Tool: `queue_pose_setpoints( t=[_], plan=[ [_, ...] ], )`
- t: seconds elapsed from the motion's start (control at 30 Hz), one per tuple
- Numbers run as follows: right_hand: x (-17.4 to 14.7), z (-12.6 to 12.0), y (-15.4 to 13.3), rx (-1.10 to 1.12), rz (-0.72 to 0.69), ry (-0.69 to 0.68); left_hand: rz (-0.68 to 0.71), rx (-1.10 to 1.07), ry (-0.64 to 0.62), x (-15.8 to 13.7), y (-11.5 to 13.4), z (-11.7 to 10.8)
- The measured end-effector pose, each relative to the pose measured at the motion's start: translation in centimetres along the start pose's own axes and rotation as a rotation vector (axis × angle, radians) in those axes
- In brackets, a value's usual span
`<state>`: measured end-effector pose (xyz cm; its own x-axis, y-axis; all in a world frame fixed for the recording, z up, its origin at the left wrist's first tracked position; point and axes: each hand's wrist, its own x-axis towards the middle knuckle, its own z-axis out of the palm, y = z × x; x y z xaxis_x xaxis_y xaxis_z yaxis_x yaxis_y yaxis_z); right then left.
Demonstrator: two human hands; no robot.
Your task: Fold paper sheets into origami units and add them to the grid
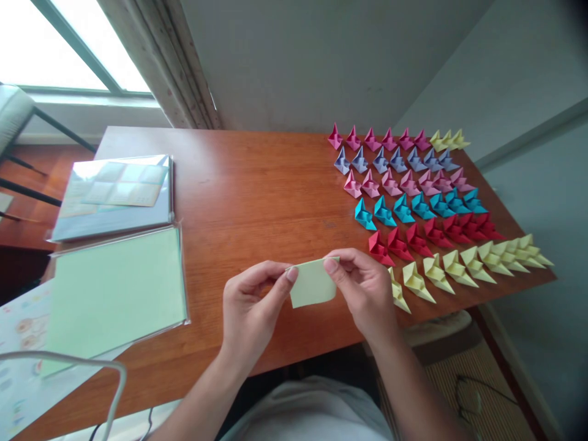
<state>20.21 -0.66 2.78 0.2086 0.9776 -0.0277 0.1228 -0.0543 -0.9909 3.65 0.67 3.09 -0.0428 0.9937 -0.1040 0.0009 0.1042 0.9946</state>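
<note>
A small pale green-yellow sheet of paper [314,285] is held above the table's front part, its folded-looking upper edge toward the far side. My left hand [257,306] pinches its top left corner between thumb and fingers. At the top right corner my right hand [367,294] grips it the same way. Several pale yellow folded paper boats [454,269] stand in a row just right of my right hand, which partly covers the nearest one. Behind them are rows of red paper boats [419,240] and blue paper boats [403,209].
Pink paper boats [390,182], lilac paper boats [380,162] and magenta paper boats [371,139] line the far right of the wooden table [248,196]. Left lie a green paper pack [119,288], a wrapped pack [114,214] and a printed sheet [27,392]. A white cable [117,373] arches at front left.
</note>
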Motion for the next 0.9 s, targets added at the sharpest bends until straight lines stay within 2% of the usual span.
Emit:
queue_pose_setpoints(
  t=[0.23,0.37,0.73,0.9],
  plan=[
    [-0.05,-0.71,-0.17,-0.08,-0.008,0.013,0.067,0.106,-0.017,0.0,-0.41,-0.29],
    [-0.08,-0.84,0.16,-0.025,0.01,0.036,0.107,0.174,-0.017,-0.04,-0.49,-0.25],
    [0.05,-0.97,-0.02,-0.059,0.025,0.007,0.064,0.127,-0.039,0.05,-0.7,-0.46],
    [0.17,-0.95,0.06,-0.039,0.052,-0.04,0.109,0.139,-0.019,0.0,-0.71,-0.53]
  ],
)
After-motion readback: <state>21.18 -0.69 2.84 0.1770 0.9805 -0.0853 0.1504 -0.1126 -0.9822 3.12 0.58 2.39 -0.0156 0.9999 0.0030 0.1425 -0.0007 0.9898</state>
